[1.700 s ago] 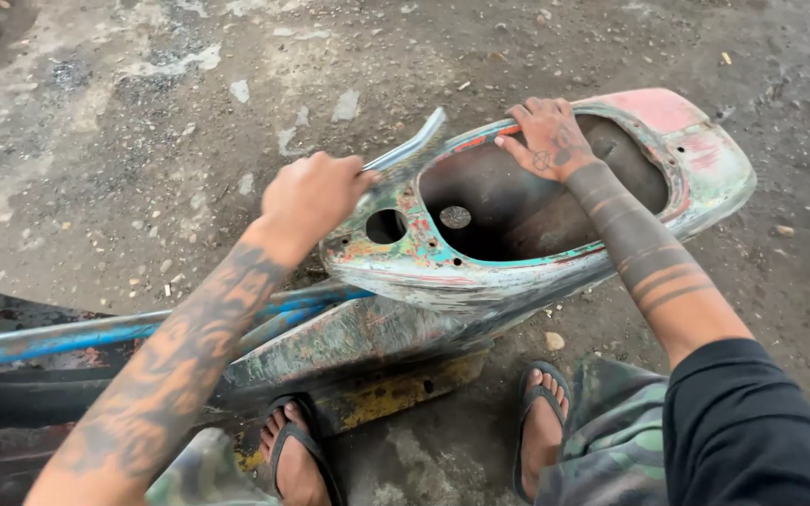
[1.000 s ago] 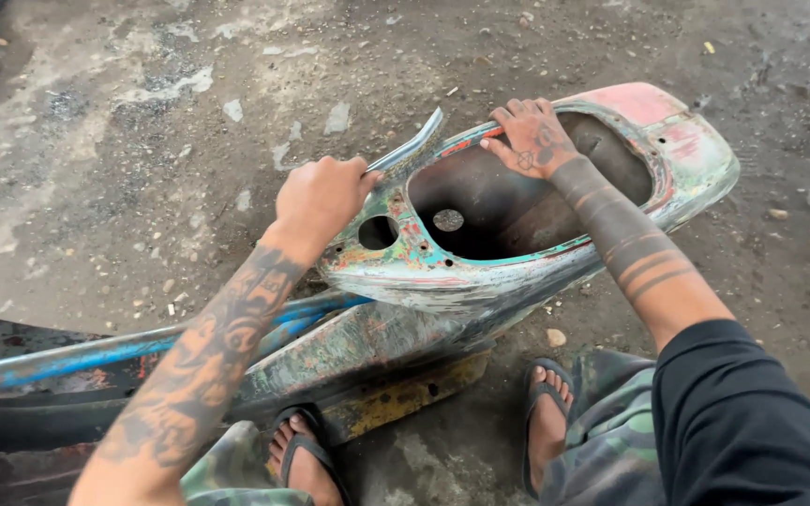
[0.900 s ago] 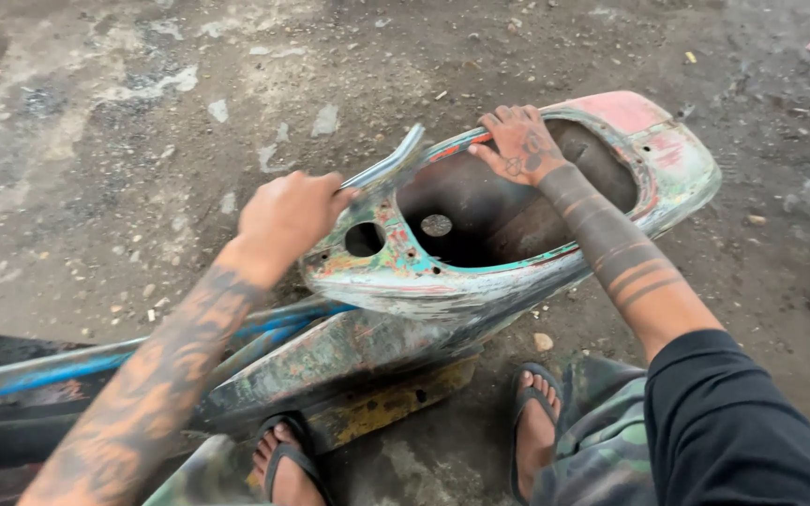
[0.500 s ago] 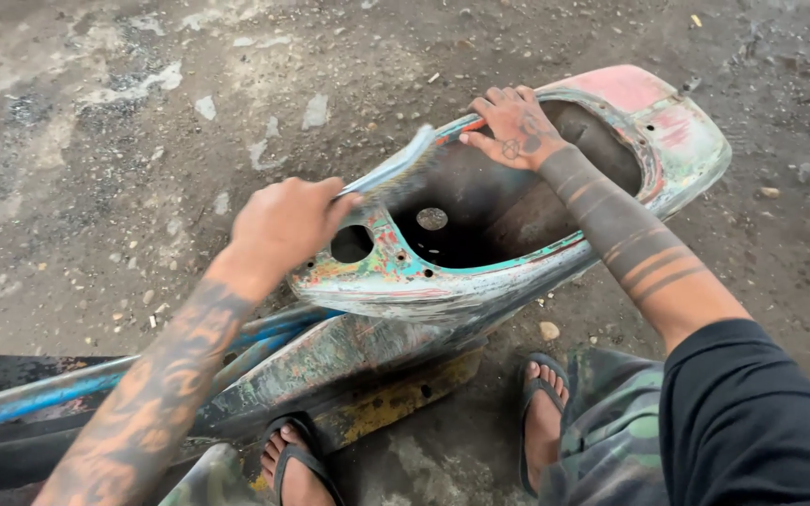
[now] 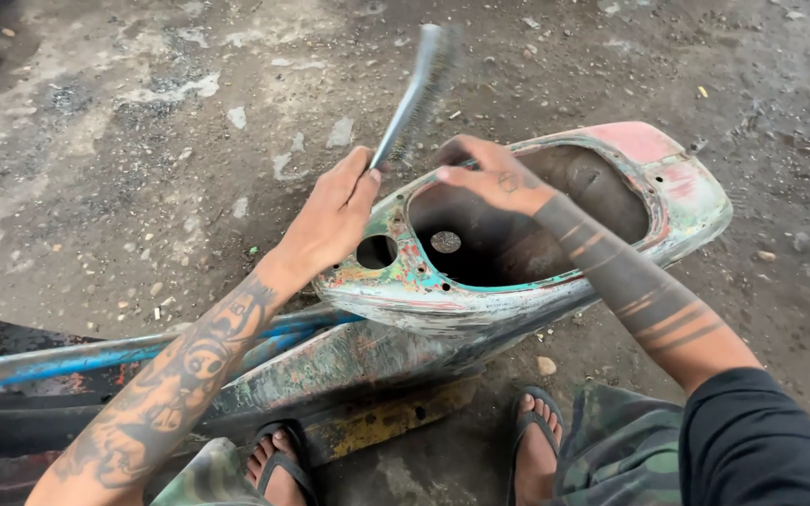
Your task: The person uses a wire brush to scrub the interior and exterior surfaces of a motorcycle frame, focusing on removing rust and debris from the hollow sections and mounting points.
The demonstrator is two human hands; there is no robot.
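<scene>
the left hand [image 5: 330,220], clamped on a long grey wire brush [image 5: 414,94], has swung it up off the worn, paint-stripped scooter body shell [image 5: 517,272]; the right hand [image 5: 489,173] keeps gripping the rim, so scrubbing pauses mid-stroke.

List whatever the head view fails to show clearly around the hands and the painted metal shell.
- Wire brush in the left hand: head blurred by motion, bristles unclear.
- Right hand: fingertips blurred on the shell's rim.
- Inside of the shell: far wall in shadow.
- Blue tube: cut off by the left edge.
- Sandalled feet: partly cut off by the bottom edge.
</scene>
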